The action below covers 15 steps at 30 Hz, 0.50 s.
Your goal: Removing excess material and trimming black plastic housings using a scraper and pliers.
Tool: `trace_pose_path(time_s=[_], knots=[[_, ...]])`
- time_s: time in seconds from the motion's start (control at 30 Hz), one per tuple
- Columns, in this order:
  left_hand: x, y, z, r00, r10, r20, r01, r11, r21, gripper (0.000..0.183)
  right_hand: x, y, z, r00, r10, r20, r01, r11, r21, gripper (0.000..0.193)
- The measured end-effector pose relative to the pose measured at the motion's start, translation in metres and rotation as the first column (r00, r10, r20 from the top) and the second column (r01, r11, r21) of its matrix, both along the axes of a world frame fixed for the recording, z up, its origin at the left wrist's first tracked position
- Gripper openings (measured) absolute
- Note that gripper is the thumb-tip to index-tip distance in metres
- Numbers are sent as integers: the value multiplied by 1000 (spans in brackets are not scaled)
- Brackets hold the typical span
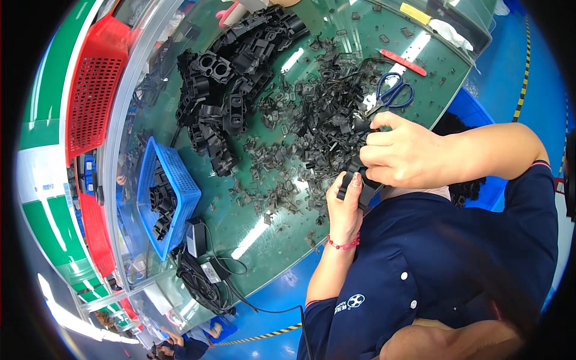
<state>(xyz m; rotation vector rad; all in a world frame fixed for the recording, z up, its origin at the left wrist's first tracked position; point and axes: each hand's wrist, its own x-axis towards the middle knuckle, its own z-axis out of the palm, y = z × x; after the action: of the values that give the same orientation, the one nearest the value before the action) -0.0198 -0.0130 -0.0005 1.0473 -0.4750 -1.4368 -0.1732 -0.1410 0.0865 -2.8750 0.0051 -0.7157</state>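
Observation:
A black molded plastic part (368,193) is held close to my body at the table's near edge. My left hand (345,207), a red bead bracelet on its wrist, closes around it with the thumb on top. Just above the part, my right hand (402,151) has its fingers curled in. Whatever those fingers pinch is too hidden to name. Beyond both hands spreads a heap of black plastic scraps (327,114). Blue-handled scissors (394,93) lie beside the heap, past my right hand. A slim red tool (403,62) rests farther off.
Larger black molded parts (216,72) are piled on the green table (240,198). To the left stands a blue basket (180,180) with black parts, near a power adapter (195,237) and cables. A blue bin (495,192) sits beneath my right arm. Red baskets (99,90) are at far left.

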Motion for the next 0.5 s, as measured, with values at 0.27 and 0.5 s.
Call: trace_pose_path(time_s=[0.27, 0.5], knots=[[-4, -3, 4, 1000, 22, 2, -22, 999, -27, 19, 9, 10, -6, 999, 16, 41, -7, 975, -222, 8], [-6, -3, 5, 999, 42, -17, -42, 999, -2, 22, 9, 6, -10, 999, 16, 50, -5, 974, -226, 7]])
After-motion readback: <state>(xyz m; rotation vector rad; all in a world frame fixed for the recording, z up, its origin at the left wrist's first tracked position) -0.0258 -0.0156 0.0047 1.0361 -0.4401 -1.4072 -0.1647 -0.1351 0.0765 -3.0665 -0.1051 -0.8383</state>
